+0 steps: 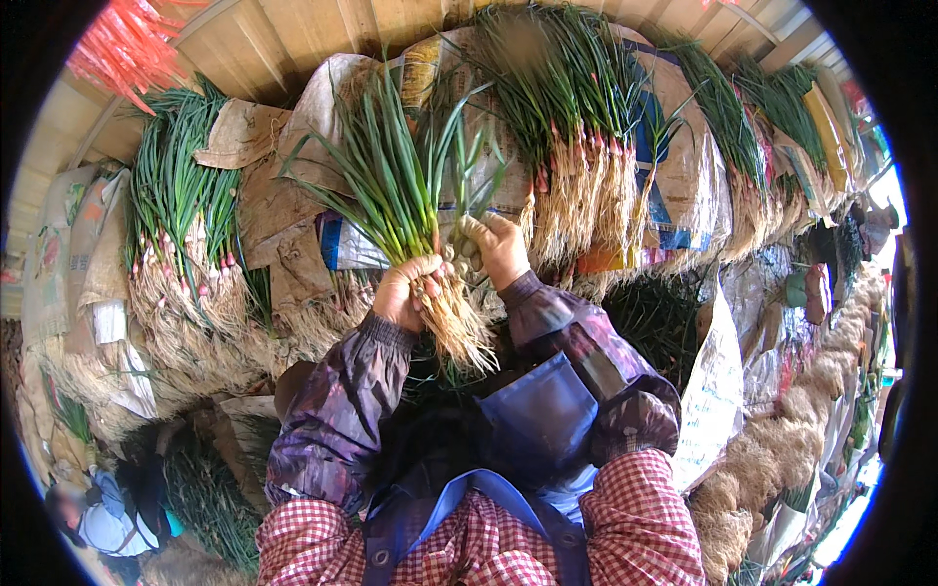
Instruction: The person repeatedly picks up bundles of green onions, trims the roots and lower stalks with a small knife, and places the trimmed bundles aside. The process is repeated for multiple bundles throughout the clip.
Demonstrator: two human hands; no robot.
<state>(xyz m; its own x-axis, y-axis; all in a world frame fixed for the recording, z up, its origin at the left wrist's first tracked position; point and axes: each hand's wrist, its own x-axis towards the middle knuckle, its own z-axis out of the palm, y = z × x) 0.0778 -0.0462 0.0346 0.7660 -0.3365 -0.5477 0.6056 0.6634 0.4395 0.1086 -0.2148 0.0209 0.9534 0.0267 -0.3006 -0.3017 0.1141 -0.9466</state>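
Observation:
My left hand (407, 291) is closed around a bunch of green onions (399, 201) near its bulbs, with the leaves fanning upward and the pale roots (460, 329) hanging below. Beside it, my right hand (495, 242) pinches a smaller piece of green leaf and stem at the bunch's right side; the fingertips partly hide it. Behind both hands, piles of green onions with reddish bulbs (579, 146) and long roots lie on woven sacks (469, 124). Another pile (176, 183) lies at the left.
Red plastic strips (132, 44) hang at upper left. A co-worker (110, 520) is at lower left beside dark green leaves (209, 498). A white sack with writing (711, 403) stands by my right elbow. Root bundles (762, 454) line the right side. A corrugated wall (293, 36) runs behind.

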